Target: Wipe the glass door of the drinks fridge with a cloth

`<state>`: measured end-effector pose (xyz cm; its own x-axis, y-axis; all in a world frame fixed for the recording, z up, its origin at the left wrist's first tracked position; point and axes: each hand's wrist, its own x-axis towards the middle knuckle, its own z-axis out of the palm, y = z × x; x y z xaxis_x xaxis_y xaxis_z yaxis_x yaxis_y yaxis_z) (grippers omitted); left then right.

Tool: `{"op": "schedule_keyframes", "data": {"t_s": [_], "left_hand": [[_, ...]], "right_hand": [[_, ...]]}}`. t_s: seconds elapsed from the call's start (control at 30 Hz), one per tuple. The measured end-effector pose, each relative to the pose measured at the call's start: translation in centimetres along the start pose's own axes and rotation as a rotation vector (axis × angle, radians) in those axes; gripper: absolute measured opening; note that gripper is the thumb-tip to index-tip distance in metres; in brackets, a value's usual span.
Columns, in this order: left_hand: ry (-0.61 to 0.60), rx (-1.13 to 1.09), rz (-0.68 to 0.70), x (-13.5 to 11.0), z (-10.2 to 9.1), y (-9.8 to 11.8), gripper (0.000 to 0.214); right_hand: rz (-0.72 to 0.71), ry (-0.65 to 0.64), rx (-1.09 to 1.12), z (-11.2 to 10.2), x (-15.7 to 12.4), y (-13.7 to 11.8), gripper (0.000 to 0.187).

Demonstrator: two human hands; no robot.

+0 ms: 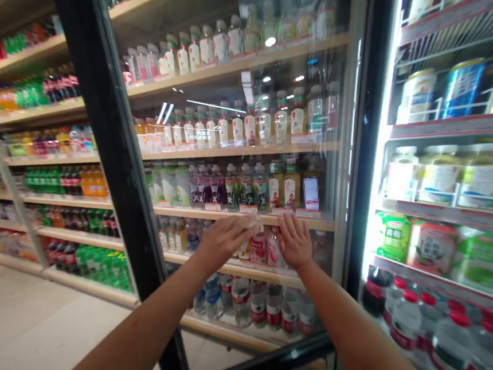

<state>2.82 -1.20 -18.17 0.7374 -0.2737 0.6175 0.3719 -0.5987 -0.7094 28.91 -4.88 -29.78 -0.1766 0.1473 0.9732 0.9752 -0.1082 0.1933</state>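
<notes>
A glass fridge door [213, 165] with a black frame [106, 115] stands swung open in front of me. My left hand [222, 240] is closed on a small crumpled white cloth [252, 222] and presses it against the glass at mid height. Just to the right of it, my right hand [295, 242] lies flat on the same pane with its fingers spread and holds nothing. The two hands almost touch. Rows of drink bottles [246, 188] on wooden shelves show through the glass behind them.
To the right is the lit fridge interior [442, 213], with wire shelves of tins, cartons and red-capped water bottles [444, 335]. Store shelves of soft drinks [56, 185] run along the left. A pale tiled floor [23, 315] lies at lower left.
</notes>
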Motion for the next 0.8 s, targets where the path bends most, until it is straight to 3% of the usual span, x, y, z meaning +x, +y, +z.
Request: {"op": "schedule_keyframes", "data": {"t_s": [0.13, 0.2, 0.27, 0.33, 0.4, 0.47, 0.57, 0.63, 0.8], "left_hand": [[0.138, 0.038, -0.284, 1.8, -1.1, -2.9, 0.045], [0.193, 0.032, -0.332, 1.9, -1.0, -2.7, 0.044], [0.168, 0.009, -0.227, 1.2, -0.6, -1.3, 0.041], [0.065, -0.018, -0.039, 0.3, -0.2, 0.2, 0.038], [-0.006, -0.02, 0.06, -0.1, -0.2, 0.4, 0.037], [0.015, 0.0, -0.026, 0.2, -0.7, -1.0, 0.041], [0.145, 0.035, -0.257, 1.1, -1.4, -3.4, 0.045], [0.19, 0.046, -0.319, 1.1, -1.2, -3.6, 0.046], [0.013, 0.016, 0.055, -0.2, -0.6, -1.2, 0.04]], "right_hand": [[-0.005, -0.008, -0.002, 0.1, -0.1, 0.0, 0.063], [-0.002, -0.001, 0.0, 0.1, -0.1, 0.0, 0.064], [0.0, 0.013, 0.004, 0.1, -0.1, 0.0, 0.065], [0.0, 0.024, 0.009, 0.1, -0.1, 0.0, 0.065], [0.0, 0.021, 0.012, 0.1, -0.1, 0.0, 0.065], [0.002, 0.009, 0.01, 0.1, -0.1, 0.0, 0.064], [0.005, -0.009, -0.003, 0.2, -0.2, 0.0, 0.06], [0.008, -0.017, -0.009, 0.2, -0.2, 0.0, 0.058], [-0.008, 0.014, -0.007, 0.2, -0.1, 0.0, 0.061]]}}
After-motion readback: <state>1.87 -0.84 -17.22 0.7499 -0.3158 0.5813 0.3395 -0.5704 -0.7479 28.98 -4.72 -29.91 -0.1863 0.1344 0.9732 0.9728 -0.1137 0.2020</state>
